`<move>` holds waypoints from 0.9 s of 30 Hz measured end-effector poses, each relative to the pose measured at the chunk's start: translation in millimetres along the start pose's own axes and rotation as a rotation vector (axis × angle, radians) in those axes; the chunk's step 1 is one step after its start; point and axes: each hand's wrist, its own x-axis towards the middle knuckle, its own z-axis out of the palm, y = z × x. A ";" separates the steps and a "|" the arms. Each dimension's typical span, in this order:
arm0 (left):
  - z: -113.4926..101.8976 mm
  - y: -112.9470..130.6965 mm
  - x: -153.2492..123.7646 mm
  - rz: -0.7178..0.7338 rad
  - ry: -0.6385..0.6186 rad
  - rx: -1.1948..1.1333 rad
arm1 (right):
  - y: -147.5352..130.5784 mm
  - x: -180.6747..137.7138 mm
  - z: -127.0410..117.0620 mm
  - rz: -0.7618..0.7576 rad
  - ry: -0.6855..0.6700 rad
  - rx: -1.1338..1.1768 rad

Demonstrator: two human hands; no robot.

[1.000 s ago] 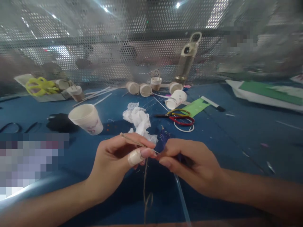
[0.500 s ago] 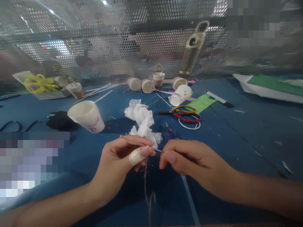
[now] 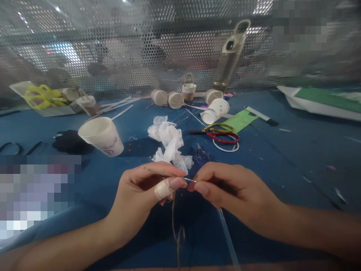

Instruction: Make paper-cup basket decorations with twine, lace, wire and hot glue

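My left hand (image 3: 146,190), thumb wrapped in a beige bandage, pinches brown twine (image 3: 159,172) between thumb and fingers. From under that pinch the twine also hangs down, with a small loop lower on it. A thin silvery wire (image 3: 189,180) spans the short gap between my hands. My right hand (image 3: 228,192) is closed on the wire's far end with thumb and forefinger. Crumpled white lace (image 3: 170,141) lies just beyond my fingers. Partly hidden behind my right hand is a blue tool with a pointed tip (image 3: 200,154); a clear stick (image 3: 227,235) shows below that hand.
Scissors (image 3: 222,133) with red and yellow handles lie behind my right hand. White paper cups (image 3: 103,137) stand at left. Small twine-wrapped cups (image 3: 176,100), green paper (image 3: 241,120) and a bottle (image 3: 229,60) are near the perforated metal panel (image 3: 118,56).
My right hand has shifted slightly right, and a little more wire shows between the hands. Both hands keep their pinch. The camera view has moved slightly.
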 end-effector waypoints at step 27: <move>0.0 -0.5 -0.7 0.053 -0.102 -0.007 | 2.6 1.9 -0.2 0.084 -0.001 0.072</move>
